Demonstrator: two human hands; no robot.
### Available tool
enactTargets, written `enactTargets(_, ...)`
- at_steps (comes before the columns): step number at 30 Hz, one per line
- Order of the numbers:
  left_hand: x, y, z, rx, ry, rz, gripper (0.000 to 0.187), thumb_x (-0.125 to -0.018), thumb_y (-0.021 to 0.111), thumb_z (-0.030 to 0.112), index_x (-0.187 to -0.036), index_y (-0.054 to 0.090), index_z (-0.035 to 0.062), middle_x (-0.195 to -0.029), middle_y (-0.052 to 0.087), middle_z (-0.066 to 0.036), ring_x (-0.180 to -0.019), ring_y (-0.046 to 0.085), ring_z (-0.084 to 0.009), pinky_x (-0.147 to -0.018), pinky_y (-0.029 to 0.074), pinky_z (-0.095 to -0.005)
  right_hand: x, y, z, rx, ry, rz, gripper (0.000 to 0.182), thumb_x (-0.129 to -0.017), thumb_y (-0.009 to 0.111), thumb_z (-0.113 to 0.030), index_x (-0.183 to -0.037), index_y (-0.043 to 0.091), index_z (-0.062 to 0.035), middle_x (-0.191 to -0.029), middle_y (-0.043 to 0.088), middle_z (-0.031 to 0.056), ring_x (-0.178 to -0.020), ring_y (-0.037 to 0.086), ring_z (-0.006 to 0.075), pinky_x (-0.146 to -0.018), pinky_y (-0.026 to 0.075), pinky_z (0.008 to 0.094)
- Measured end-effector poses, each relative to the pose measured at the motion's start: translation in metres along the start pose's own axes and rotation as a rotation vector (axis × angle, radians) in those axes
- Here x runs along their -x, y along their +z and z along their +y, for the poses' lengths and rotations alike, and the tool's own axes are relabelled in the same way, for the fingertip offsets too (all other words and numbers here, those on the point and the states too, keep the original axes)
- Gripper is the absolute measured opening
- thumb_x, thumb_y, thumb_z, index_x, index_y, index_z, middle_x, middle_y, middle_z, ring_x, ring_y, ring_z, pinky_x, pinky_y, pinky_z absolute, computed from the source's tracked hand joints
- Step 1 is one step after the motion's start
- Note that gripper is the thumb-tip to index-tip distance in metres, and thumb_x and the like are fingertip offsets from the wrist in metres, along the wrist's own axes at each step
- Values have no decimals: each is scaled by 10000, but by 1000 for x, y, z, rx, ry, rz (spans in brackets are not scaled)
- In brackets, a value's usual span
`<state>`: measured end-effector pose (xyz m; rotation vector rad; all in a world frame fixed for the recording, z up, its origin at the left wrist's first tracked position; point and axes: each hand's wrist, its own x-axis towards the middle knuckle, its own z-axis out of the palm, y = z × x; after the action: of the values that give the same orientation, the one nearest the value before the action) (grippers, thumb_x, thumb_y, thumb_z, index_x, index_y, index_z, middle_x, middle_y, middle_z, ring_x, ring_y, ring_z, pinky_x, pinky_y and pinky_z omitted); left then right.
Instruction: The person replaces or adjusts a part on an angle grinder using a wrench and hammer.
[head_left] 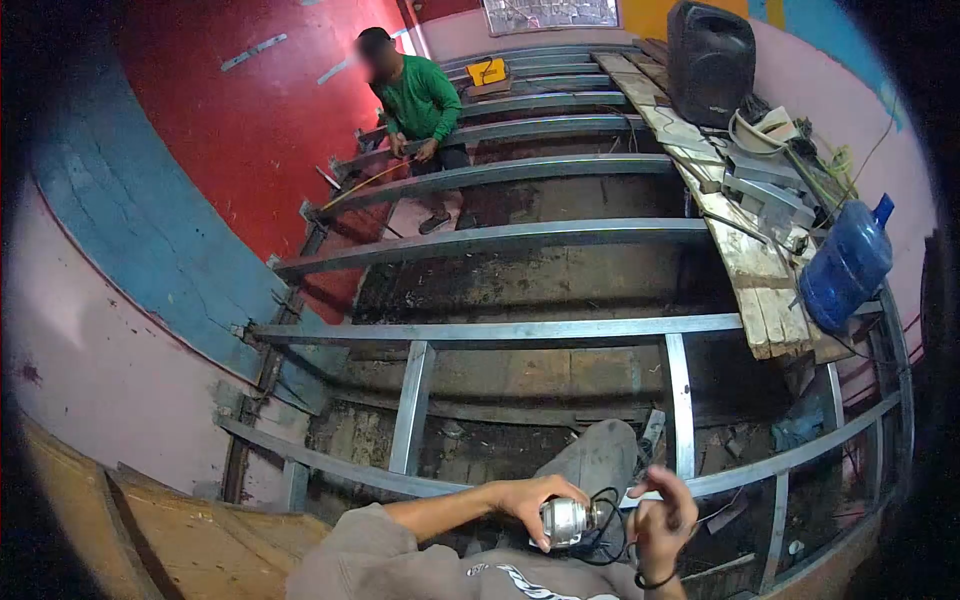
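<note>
At the bottom centre my left hand point(532, 503) is wrapped round a silver metal tool body point(565, 522), held close to my shirt. A black cord point(607, 518) loops beside it, between the tool and my right hand. Just right of the cord my right hand point(662, 520) is raised with its fingers bent; whether it holds part of the cord is too small to tell. My knee point(600, 455) shows behind the tool, near a metal joist.
Metal joists point(500, 331) cross an open floor pit. A co-worker in green point(425, 100) stands among them at the back left, holding a yellow strip. Planks point(745, 265) on the right bear a black speaker point(711, 65), metal pieces and a blue water jug point(848, 262).
</note>
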<state>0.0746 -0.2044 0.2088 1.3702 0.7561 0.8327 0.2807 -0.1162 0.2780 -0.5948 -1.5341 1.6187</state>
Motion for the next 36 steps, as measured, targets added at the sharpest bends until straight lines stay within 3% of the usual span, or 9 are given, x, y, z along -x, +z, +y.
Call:
enactTargets(1, 0, 1, 0, -16, 9, -12, 726, -505, 846, 364, -1053, 592, -39, -1053, 595, -156, -966, 564, -262, -854, 422, -350, -4, 3, -14, -363, 444, 63, 380, -836, 626, -233, -1083, 551, 45, -777, 593, 153, -421, 379, 64, -400, 366, 211)
enactTargets(3, 0, 4, -2, -17, 9, -30, 733, -506, 848, 372, -1057, 591, -38, -1058, 595, -159, -975, 563, -266, -863, 419, -357, -14, -15, -8, -271, 579, -130, 378, -797, 669, -227, -1058, 582, 32, -831, 593, 141, -439, 415, 64, -409, 377, 195)
enactTargets(5, -2, 2, -3, -39, 43, -49, 749, -507, 852, 386, -1067, 587, -36, -1069, 594, -164, -993, 561, -276, -879, 414, -371, -18, -16, 14, 239, -202, -147, 321, -721, 732, -237, -943, 671, -13, -883, 600, 119, -596, 546, 104, -463, 415, 189)
enactTargets(7, -4, 2, 4, -40, 35, -44, 745, -511, 849, 392, -1060, 588, -38, -1064, 593, -166, -987, 562, -277, -873, 416, -369, -10, -16, 4, 284, -290, -167, 282, -692, 689, -66, -970, 670, -25, -947, 589, 113, -623, 548, 100, -485, 403, 185)
enactTargets(10, -4, 4, 6, -33, 18, -65, 736, -518, 844, 401, -1048, 588, -41, -1049, 593, -166, -973, 562, -277, -859, 418, -366, -9, -11, -5, -166, 600, -137, 469, -775, 611, -11, -1224, 476, 0, -1028, 597, 102, -520, 499, 49, -451, 414, 185)
enactTargets(27, -9, 10, 6, -10, 46, -34, 717, -503, 822, 403, -1008, 588, -48, -913, 589, -121, -841, 563, -219, -732, 424, -325, -10, -19, 8, 9, 689, -178, 291, -817, 657, -106, -1082, 588, -9, -967, 618, 72, -608, 534, 79, -475, 449, 209)
enactTargets(29, -10, 9, 9, -27, 49, -27, 701, -509, 826, 379, -1013, 589, -46, -918, 589, -119, -842, 561, -214, -733, 424, -324, -5, -20, 12, 390, -121, -120, 316, -723, 718, -59, -1025, 628, -25, -995, 603, 97, -722, 563, 111, -558, 459, 220)
enactTargets(33, -9, 7, 7, -10, -5, -69, 686, -516, 836, 384, -1006, 603, -36, -1002, 600, -154, -924, 573, -267, -818, 428, -356, -6, -16, 13, 85, -110, -117, 395, -636, 707, 37, -1019, 633, -26, -1038, 608, 125, -660, 527, 91, -541, 417, 204)
enactTargets(36, -8, 8, 6, -20, 0, -44, 684, -516, 835, 384, -998, 599, -41, -997, 600, -154, -923, 575, -270, -811, 429, -357, -7, -16, 11, -204, 380, -65, 402, -743, 654, -13, -1128, 541, 9, -945, 646, 120, -482, 446, 49, -421, 391, 183)
